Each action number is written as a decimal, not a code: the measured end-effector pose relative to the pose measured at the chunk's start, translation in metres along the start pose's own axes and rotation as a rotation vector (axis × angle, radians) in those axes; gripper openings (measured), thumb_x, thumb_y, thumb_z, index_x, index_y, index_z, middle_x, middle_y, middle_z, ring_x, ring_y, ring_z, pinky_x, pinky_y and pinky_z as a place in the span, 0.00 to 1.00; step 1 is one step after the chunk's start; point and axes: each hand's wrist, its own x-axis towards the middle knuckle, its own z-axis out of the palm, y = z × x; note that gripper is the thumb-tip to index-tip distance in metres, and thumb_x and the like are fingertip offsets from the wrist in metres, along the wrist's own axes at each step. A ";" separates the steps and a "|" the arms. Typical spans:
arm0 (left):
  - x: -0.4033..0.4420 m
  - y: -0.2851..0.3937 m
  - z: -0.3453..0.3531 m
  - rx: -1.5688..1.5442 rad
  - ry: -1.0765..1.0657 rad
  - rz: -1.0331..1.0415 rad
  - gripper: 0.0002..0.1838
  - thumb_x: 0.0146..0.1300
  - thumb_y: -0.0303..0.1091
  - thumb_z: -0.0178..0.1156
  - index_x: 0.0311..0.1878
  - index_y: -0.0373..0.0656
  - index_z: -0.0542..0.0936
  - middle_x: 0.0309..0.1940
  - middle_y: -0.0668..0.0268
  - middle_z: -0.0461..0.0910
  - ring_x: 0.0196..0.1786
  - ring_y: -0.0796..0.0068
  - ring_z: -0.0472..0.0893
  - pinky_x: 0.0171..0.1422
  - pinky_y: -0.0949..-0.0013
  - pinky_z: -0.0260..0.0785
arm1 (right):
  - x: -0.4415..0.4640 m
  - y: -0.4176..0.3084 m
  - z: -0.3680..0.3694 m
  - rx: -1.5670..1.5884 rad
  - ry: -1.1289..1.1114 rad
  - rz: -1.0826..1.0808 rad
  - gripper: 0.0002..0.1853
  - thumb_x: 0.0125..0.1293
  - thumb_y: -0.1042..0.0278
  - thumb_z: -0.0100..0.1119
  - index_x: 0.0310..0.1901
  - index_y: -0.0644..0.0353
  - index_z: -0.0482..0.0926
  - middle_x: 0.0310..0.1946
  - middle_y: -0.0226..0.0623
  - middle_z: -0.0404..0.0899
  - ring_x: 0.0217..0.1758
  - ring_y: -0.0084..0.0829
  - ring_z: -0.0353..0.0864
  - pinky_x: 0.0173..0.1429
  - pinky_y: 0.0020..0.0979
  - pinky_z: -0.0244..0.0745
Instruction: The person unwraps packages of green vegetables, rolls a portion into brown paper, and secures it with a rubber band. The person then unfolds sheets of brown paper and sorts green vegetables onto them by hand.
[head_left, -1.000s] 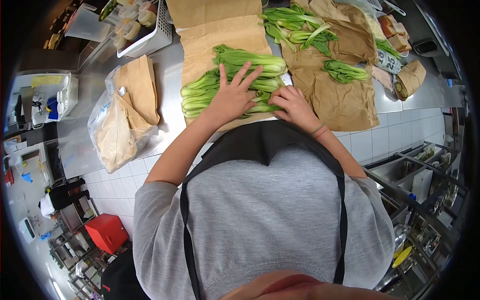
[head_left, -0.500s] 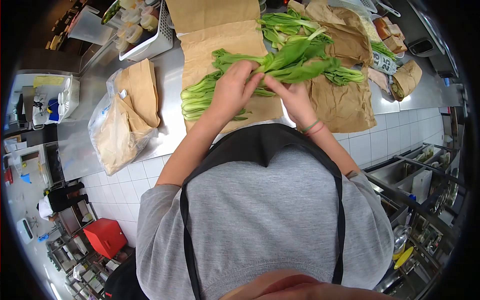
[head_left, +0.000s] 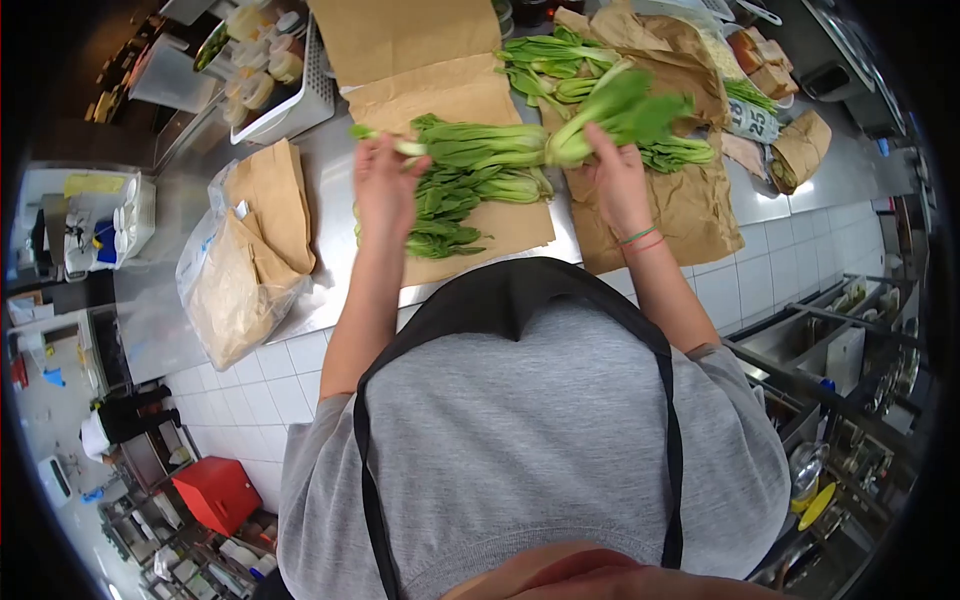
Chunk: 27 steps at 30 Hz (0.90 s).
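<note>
My right hand (head_left: 617, 188) is closed on a head of bok choy (head_left: 578, 140), its leaves blurred and pointing up to the right. Between the fingers of my left hand (head_left: 386, 190) is a small bok choy leaf (head_left: 408, 147) with a pale stalk, held at the left side of the paper. Several heads of bok choy (head_left: 490, 150) lie side by side between my hands on flat brown paper (head_left: 430, 95). More bok choy (head_left: 560, 60) lies at the right on crumpled brown paper (head_left: 700, 205).
A plastic bag with folded brown paper (head_left: 255, 250) lies on the steel counter (head_left: 335, 170) at the left. Behind it stands a white basket (head_left: 305, 110) of bottles. A paper-wrapped bundle (head_left: 800, 150) is at the far right. Another person (head_left: 125, 415) is far off at the left.
My hands have moved apart from their shared hold. The left went left with a small leaf; the right kept the bok choy head.
</note>
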 end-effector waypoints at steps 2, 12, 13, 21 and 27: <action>0.014 0.012 -0.020 0.076 0.052 0.105 0.05 0.69 0.36 0.55 0.38 0.48 0.74 0.35 0.68 0.78 0.37 0.78 0.78 0.39 0.69 0.72 | -0.001 -0.005 -0.012 -0.731 -0.329 -0.030 0.14 0.61 0.59 0.62 0.39 0.62 0.80 0.33 0.35 0.82 0.32 0.28 0.82 0.37 0.29 0.75; 0.036 0.017 0.065 0.841 -0.355 0.439 0.10 0.66 0.36 0.59 0.40 0.38 0.80 0.25 0.74 0.75 0.28 0.87 0.70 0.32 0.81 0.62 | -0.005 0.015 -0.003 -1.180 -0.636 -0.563 0.20 0.49 0.54 0.70 0.38 0.58 0.78 0.37 0.40 0.76 0.46 0.42 0.76 0.52 0.39 0.70; 0.042 0.010 0.070 0.841 -0.358 0.441 0.10 0.66 0.36 0.59 0.40 0.38 0.80 0.25 0.74 0.75 0.28 0.87 0.70 0.32 0.81 0.62 | 0.007 0.007 -0.018 -1.128 -0.545 -0.562 0.18 0.49 0.57 0.69 0.38 0.57 0.78 0.38 0.40 0.77 0.47 0.43 0.76 0.53 0.39 0.70; 0.093 -0.049 0.092 0.943 -0.466 0.021 0.14 0.64 0.40 0.61 0.45 0.39 0.80 0.26 0.74 0.77 0.29 0.85 0.72 0.35 0.80 0.64 | 0.061 -0.038 -0.190 -1.938 0.136 -0.186 0.23 0.51 0.69 0.64 0.51 0.46 0.75 0.53 0.30 0.72 0.59 0.39 0.71 0.58 0.48 0.69; 0.119 -0.066 0.091 1.130 -0.517 0.458 0.29 0.61 0.46 0.64 0.61 0.41 0.72 0.49 0.60 0.74 0.46 0.72 0.76 0.51 0.68 0.70 | 0.056 -0.066 -0.186 -1.617 0.196 -0.512 0.17 0.53 0.64 0.67 0.46 0.55 0.78 0.42 0.38 0.75 0.47 0.41 0.76 0.52 0.41 0.71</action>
